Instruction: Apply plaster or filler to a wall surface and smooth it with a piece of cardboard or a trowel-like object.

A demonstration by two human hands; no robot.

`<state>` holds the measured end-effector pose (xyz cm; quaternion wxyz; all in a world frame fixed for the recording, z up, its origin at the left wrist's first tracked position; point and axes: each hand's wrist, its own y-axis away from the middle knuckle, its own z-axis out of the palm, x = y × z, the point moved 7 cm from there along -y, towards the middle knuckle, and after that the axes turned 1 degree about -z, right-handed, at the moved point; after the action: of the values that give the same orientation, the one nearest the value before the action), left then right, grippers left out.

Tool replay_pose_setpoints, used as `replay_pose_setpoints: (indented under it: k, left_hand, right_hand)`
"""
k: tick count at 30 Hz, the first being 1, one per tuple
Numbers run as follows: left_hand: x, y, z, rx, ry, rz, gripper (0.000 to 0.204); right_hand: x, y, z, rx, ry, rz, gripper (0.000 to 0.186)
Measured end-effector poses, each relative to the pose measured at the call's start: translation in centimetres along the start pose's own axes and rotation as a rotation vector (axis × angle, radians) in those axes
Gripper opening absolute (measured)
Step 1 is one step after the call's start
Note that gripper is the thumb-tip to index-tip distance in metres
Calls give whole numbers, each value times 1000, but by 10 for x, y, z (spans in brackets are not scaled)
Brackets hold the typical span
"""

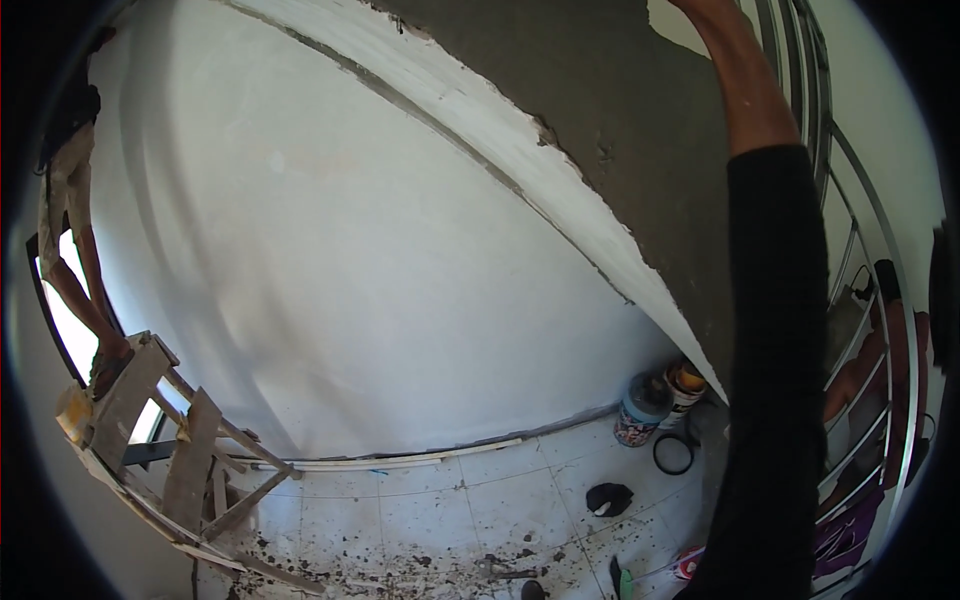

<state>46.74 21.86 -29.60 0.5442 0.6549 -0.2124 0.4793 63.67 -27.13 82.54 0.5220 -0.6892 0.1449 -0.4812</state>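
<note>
My right arm, in a black sleeve, reaches up along the right side of the view. Its bare forearm runs to the top edge, where the picture cuts off the hand, so its fingers and anything in them are hidden. Beside the arm spreads a sloping surface coated in grey plaster, with a ragged lower edge against a white strip. A pale patch shows next to my wrist at the top. My left hand is out of the picture.
At left, a person stands on a wooden scaffold. Metal railings curve along the right, with another person behind them. Buckets, a black ring and a dark container sit on the tiles, amid scattered plaster crumbs.
</note>
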Motion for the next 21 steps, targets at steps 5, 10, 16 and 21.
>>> replay_pose_setpoints:
  k: [5, 10, 16, 21]
  left_hand:
    - [-17, 12, 1, -46, -628, 349, 20]
    - [-40, 11, -19, 105, -331, 102, 20]
    - [25, -76, 9, 82, -492, 259, 22]
    - [17, -60, 80, -17, -1311, 729, 29]
  right_hand:
    - [-12, 97, -4, -85, 214, -322, 18]
    - [3, 137, -53, -291, 75, -246, 23]
    - [-6, -4, 4, -290, 3, -168, 11]
    - [-1, 102, 0, -221, 118, -192, 14]
